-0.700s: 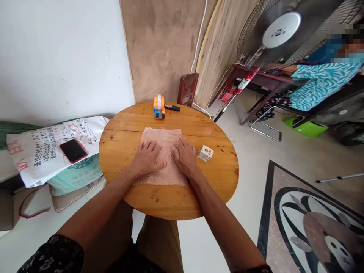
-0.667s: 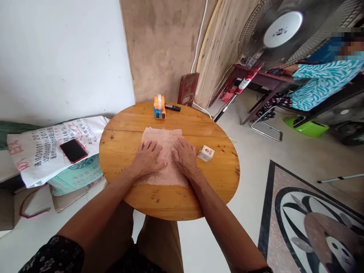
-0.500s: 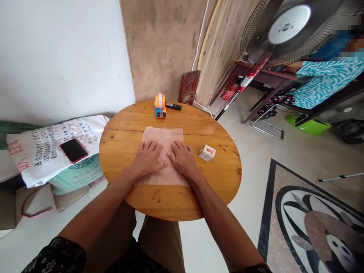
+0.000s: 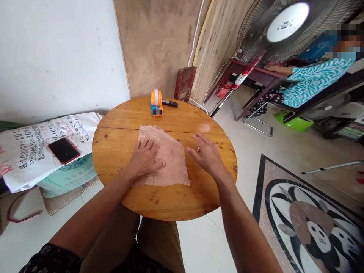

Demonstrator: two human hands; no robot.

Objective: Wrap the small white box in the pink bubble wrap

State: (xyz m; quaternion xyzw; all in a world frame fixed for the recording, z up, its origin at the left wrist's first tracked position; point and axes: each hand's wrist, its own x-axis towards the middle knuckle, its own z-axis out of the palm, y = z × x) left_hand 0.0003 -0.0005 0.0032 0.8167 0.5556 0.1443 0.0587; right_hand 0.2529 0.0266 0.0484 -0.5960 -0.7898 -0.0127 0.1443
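Note:
A sheet of pinkish bubble wrap (image 4: 173,163) lies on the round wooden table (image 4: 170,204), its upper right corner lifted or folded. My left hand (image 4: 145,157) rests flat on the sheet's left part, fingers spread. To the right of the sheet, my right hand (image 4: 207,153) is held over the table with fingers apart and nothing visibly gripped. It covers the spot of the small white box, of which at most a sliver shows by the fingers.
An orange and blue tape dispenser (image 4: 156,102) and a black utility-knife-like object (image 4: 170,103) lie at the table's far edge. To the left, a phone (image 4: 64,149) rests on stacked sacks (image 4: 31,151). A standing fan (image 4: 287,22) and a seated person (image 4: 315,81) are at right.
My right hand has left the bubble wrap and moved right, over the small box. The sheet's upper right corner has shifted out of its flat position. My left hand stays on the sheet.

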